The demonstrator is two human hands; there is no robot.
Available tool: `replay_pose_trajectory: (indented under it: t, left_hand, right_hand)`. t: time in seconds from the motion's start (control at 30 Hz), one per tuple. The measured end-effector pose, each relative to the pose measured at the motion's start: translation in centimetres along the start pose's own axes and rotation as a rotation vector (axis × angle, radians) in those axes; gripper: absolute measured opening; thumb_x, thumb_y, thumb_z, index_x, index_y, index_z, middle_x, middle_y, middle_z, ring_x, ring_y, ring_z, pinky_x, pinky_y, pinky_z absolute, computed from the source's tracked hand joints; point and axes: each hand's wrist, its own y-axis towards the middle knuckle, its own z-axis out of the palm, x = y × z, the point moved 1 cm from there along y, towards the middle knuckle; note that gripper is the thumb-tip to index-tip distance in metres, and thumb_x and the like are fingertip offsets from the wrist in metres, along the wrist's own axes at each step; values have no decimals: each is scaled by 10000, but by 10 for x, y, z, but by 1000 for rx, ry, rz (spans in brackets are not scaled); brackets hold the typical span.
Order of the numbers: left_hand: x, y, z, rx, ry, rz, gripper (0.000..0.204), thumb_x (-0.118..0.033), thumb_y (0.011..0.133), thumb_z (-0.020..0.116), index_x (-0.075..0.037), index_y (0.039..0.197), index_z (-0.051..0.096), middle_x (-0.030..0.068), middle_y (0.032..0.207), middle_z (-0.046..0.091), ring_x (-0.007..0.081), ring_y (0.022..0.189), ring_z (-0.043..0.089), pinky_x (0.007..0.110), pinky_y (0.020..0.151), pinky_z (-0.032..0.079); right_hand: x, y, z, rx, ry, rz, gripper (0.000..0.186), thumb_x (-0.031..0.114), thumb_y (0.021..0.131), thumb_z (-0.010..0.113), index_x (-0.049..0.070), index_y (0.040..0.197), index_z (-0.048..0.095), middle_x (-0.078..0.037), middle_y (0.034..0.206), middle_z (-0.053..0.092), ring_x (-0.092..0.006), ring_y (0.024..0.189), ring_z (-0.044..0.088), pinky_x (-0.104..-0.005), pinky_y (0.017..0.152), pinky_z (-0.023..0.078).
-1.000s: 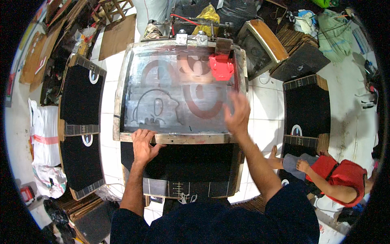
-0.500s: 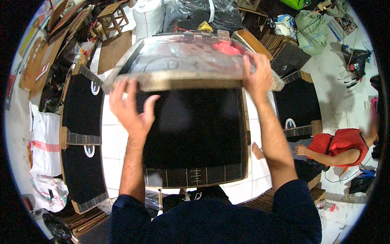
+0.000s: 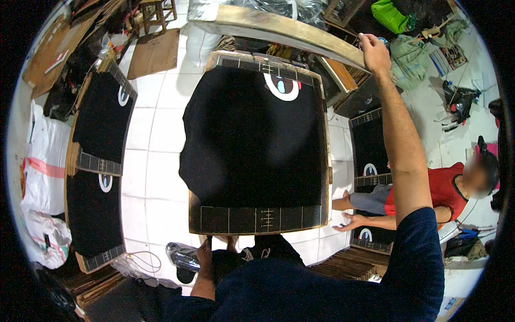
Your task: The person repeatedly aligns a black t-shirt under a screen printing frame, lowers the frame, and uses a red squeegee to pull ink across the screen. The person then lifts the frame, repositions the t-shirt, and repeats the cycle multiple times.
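Note:
A black fabric panel point(image 3: 252, 145) lies on a flat board point(image 3: 257, 221) with ruled bands at both ends. A printed eye motif in white, brown and blue point(image 3: 281, 86) shows near its far edge. Beyond it, a wooden screen-printing frame point(image 3: 284, 31) is raised and tilted. My right hand point(image 3: 375, 53) grips the right end of this frame, arm stretched far forward. My left hand point(image 3: 205, 255) is low at the board's near left edge, fingers closed; what they hold, if anything, is hidden.
More boards with black panels stand on the left point(image 3: 96, 209) and on the right point(image 3: 369, 142). A person in a red top point(image 3: 450, 188) sits at the right, hands near the boards. Stacked boards point(image 3: 343, 263) and a plastic-wrapped roll point(image 3: 182, 256) lie near me.
The frame has swung up and away from the panel, uncovering the eye motif. My right hand rose with it. My left hand left the frame and dropped to the board's near edge.

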Motion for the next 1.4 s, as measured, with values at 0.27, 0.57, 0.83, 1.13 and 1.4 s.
replay_pose_trajectory:
  t: [0.27,0.57,0.83,1.13,1.4]
  left_hand:
    - [-80,-12,-17,-82,348,199,265,-116,972,515,-43,1207,613,257,953,683,484,878,671,574,746,531]
    - [-86,15,-52,-217,386,-107,167,-69,920,534,-53,1042,647,197,902,701,426,874,690,536,734,539]
    - [-222,91,-274,-813,741,144,181,-158,947,582,-89,949,750,151,896,758,390,767,713,490,686,544]
    - [-269,-153,-633,-1095,434,119,388,-327,1052,609,31,1155,717,117,967,751,203,838,646,362,779,515]
    - [-191,-186,-650,-950,-499,57,336,-306,974,675,17,1049,723,39,967,675,199,900,589,367,876,470]
  right_hand:
    - [-10,26,1,51,26,-4,504,581,978,516,207,1223,748,-20,1089,784,-243,1076,707,-370,960,490]
    - [-10,27,2,80,31,-18,519,588,972,505,208,1223,754,-29,1103,780,-253,1079,703,-384,956,492]
    - [-5,36,-1,60,-18,-73,544,595,967,495,179,1211,746,-100,1126,770,-357,1086,695,-440,919,512]
    - [0,60,-1,74,-54,-47,576,596,952,481,221,1333,694,-147,1333,690,-381,1256,629,-477,1067,475]
    - [4,59,-3,90,-45,-28,562,598,941,476,247,1319,698,-131,1324,697,-372,1253,634,-485,1063,479]
